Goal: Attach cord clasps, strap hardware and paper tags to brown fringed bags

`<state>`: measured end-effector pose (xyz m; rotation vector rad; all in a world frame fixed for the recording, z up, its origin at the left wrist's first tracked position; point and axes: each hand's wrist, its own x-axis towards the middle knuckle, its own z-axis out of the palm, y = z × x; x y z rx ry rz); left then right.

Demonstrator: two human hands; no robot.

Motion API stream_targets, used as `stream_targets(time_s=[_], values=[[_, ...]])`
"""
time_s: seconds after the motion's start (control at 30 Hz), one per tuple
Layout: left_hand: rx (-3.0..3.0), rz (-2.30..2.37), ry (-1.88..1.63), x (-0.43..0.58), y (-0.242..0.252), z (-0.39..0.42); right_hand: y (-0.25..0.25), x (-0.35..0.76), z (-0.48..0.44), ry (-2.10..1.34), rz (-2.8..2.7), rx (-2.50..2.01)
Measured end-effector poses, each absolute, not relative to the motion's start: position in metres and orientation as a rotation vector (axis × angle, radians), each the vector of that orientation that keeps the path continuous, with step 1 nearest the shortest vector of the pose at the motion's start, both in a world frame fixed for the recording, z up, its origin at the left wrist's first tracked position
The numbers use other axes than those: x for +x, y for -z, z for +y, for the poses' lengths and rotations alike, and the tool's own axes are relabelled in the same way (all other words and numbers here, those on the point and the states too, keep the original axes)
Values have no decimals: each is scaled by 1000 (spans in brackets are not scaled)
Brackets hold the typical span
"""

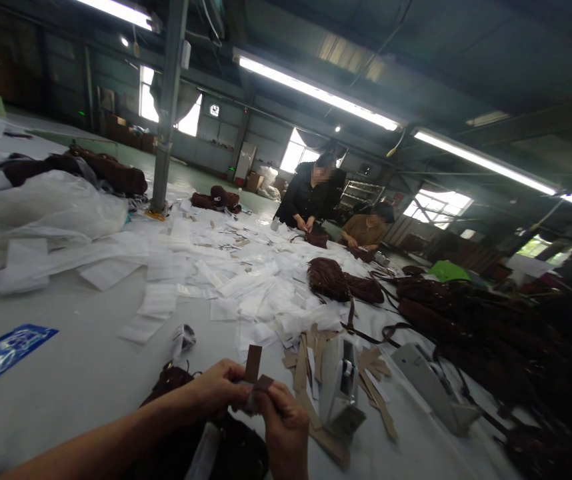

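My left hand (219, 387) pinches a brown strip (253, 363) whose flat end sticks up above the fingers. My right hand (286, 417) is closed on the strip's other part, where a second brown end shows near the thumb. Something pale and thin lies between the two hands around the strip; I cannot make out whether it is paper or tape. Under my forearms lies a dark brown bag (241, 443), partly hidden, with a white strip (203, 452) across it. A small clear-wrapped piece (183, 340) rests just beyond my left hand.
Right of my hands stand a grey tape dispenser (333, 400) among brown card strips (311, 360) and a second dispenser (431, 387). White paper sheets (251, 280) cover the table's middle. Brown bags (466, 327) pile up at right. Two people (306, 193) work across the table.
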<state>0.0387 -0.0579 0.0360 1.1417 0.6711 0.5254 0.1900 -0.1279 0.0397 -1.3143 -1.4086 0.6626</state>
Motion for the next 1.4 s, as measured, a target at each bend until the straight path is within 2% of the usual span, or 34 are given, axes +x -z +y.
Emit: stream_targets(time_s=[0.33, 0.43, 0.57, 0.7, 0.93, 1.23, 1.4], values=[[1249, 574, -497, 29, -59, -70, -43, 199, -120, -1028, -1180, -1320], [1230, 555, -474, 30, -49, -69, -32, 199, -125, -878, -1211, -1320], [1109, 545, -503, 33, -37, -69, -23, 203, -133, -484, -1737, -1321], [1137, 579, -508, 37, -32, -66, -20, 205, -135, -340, -1960, -1338], [1222, 991, -455, 48, -17, -54, -13, 199, -130, -271, -2001, -1352], [1497, 1062, -526, 59, -2, -47, -36, 196, -126, -491, -2022, -1559], [1662, 1049, -611, 63, 1, -47, -37, 196, -120, -443, -2092, -1646]])
